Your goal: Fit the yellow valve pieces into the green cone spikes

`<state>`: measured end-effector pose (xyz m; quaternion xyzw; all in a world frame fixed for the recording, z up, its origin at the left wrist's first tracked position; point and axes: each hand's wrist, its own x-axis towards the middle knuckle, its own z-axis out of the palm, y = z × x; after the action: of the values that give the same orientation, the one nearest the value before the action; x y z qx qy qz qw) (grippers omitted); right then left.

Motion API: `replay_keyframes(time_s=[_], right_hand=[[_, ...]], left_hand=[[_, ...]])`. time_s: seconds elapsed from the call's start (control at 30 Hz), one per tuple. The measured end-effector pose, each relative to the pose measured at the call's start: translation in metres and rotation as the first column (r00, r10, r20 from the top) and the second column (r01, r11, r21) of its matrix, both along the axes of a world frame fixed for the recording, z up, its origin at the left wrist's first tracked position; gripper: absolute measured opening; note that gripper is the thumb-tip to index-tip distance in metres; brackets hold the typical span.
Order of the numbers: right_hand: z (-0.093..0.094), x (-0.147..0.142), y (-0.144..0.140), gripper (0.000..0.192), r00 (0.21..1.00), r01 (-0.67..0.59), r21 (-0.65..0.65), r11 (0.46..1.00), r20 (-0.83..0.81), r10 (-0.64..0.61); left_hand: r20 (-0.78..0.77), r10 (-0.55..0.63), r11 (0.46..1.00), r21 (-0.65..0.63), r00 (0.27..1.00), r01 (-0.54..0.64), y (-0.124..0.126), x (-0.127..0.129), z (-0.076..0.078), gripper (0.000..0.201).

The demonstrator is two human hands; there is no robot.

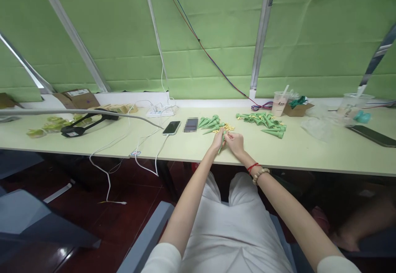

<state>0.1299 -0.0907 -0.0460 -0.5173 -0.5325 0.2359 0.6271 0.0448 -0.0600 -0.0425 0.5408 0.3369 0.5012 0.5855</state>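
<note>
Head view — our left hand [217,140] and right hand [235,142], fingers curled nearly closed, pinch a green cone [220,146] above the table [182,149] — slim, long axis slanting lapward, narrow tip nearest us.

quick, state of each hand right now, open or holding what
Left hand: closed, holding a green cone-shaped piece.
Right hand: closed, fingers at that piece; what they grip cannot be told.
</note>
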Motion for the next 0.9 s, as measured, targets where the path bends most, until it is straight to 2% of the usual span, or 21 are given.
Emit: replay_keyframes(time_s=[0.17,0.33,0.7,0.9], right_hand=[[0.000,0.006,0.006,0.029,0.974,-0.209,-0.021,0.978,-0.098,0.207],[-0.004,0.010,0.006,0.040,0.920,-0.355,-0.047,0.934,-0.193,0.340],[-0.006,0.015,0.008,0.035,0.897,-0.409,-0.109,0.906,-0.232,0.377],[-0.007,0.016,0.012,0.020,0.960,-0.263,-0.036,0.964,-0.109,0.257]], left_hand=[[0.093,0.222,0.973,0.045,0.970,-0.227,0.000,-0.002,0.004,0.047],[0.088,0.259,0.960,0.088,0.962,-0.266,-0.001,-0.004,0.004,0.044],[0.038,0.379,0.915,0.134,0.925,-0.380,-0.001,-0.005,0.001,0.038],[0.014,0.343,0.930,0.132,0.939,-0.342,0.000,-0.003,0.001,0.041]])
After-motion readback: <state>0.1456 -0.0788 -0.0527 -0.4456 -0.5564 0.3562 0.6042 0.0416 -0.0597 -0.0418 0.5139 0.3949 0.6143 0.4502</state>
